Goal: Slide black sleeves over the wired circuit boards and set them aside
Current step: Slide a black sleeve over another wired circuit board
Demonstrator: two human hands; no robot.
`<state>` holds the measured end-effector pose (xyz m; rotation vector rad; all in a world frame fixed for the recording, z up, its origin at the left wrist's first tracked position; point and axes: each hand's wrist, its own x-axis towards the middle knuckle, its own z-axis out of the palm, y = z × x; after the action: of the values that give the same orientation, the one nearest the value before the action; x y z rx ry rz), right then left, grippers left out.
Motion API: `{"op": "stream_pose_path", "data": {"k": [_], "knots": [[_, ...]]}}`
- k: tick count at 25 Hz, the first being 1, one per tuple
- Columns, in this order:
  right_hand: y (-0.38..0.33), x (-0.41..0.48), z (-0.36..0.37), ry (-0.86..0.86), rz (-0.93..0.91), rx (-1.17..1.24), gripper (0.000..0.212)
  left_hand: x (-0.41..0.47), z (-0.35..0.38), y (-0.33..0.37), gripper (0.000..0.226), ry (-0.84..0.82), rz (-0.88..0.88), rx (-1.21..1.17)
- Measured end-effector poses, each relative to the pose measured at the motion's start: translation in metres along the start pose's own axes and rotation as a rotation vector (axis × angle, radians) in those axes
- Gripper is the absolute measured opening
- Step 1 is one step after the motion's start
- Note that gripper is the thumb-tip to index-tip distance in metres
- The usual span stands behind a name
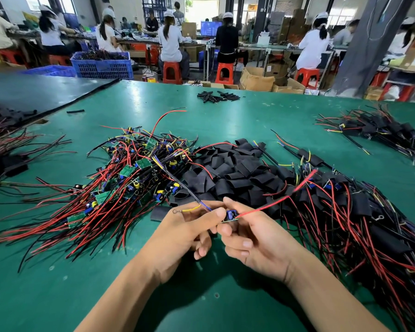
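Both hands meet over the green table near its front. My left hand (189, 231) and my right hand (252, 238) pinch one small wired circuit board (231, 215) between them; it carries a blue part. Its red wire (283, 198) runs up to the right, and its yellow wire with a ring terminal (186, 210) sticks out to the left. A heap of bare boards with red and black wires (130, 178) lies to the left. Loose black sleeves (228, 173) are piled just beyond my hands. Sleeved boards (359, 212) lie in a mass on the right.
A second bundle of sleeved boards (379, 130) sits at the far right, and a small pile of black tubes (217, 95) at the back. One flat sleeve (159, 213) lies by my left hand. A dark mat (34, 92) covers the back left. Workers sit at benches beyond.
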<state>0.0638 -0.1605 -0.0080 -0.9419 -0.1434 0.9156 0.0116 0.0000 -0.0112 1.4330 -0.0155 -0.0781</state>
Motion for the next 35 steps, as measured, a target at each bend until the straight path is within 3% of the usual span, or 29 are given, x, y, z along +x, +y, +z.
{"op": "stream_pose_path", "data": {"k": [3,5,7,9,10,12,15,21,27,35], "knots": [[0.004,0.002,0.0,0.193,-0.078,-0.184,0.052,0.002,-0.001,0.001,0.034,0.047,-0.07,-0.126],[0.003,0.004,-0.002,0.353,-0.196,-0.324,0.053,0.002,-0.004,0.003,0.024,0.086,-0.089,-0.173],[-0.001,0.003,-0.011,0.501,-0.355,-0.482,0.039,0.003,-0.006,0.006,0.022,0.132,-0.074,-0.177],[-0.006,-0.001,-0.022,0.606,-0.459,-0.785,0.016,0.005,-0.008,0.006,0.025,0.206,-0.049,-0.202],[-0.008,-0.004,-0.025,0.606,-0.462,-0.939,0.004,0.005,-0.01,0.006,0.025,0.248,-0.033,-0.226],[-0.009,-0.006,-0.03,0.57,-0.395,-1.23,0.023,0.007,-0.014,0.006,0.02,0.332,-0.006,-0.25],[-0.006,-0.004,-0.033,0.496,-0.286,-1.425,0.047,0.008,-0.02,0.006,0.006,0.407,0.031,-0.266],[-0.002,-0.004,-0.033,0.566,-0.353,-1.412,0.032,0.009,-0.024,0.004,0.015,0.488,0.088,-0.294],[-0.009,-0.006,-0.031,0.68,-0.618,-0.941,0.02,0.01,-0.026,0.002,0.016,0.594,0.096,-0.253],[-0.012,-0.007,-0.032,0.662,-0.649,-0.803,0.015,0.012,-0.031,0.005,0.015,0.668,0.101,-0.291]]}}
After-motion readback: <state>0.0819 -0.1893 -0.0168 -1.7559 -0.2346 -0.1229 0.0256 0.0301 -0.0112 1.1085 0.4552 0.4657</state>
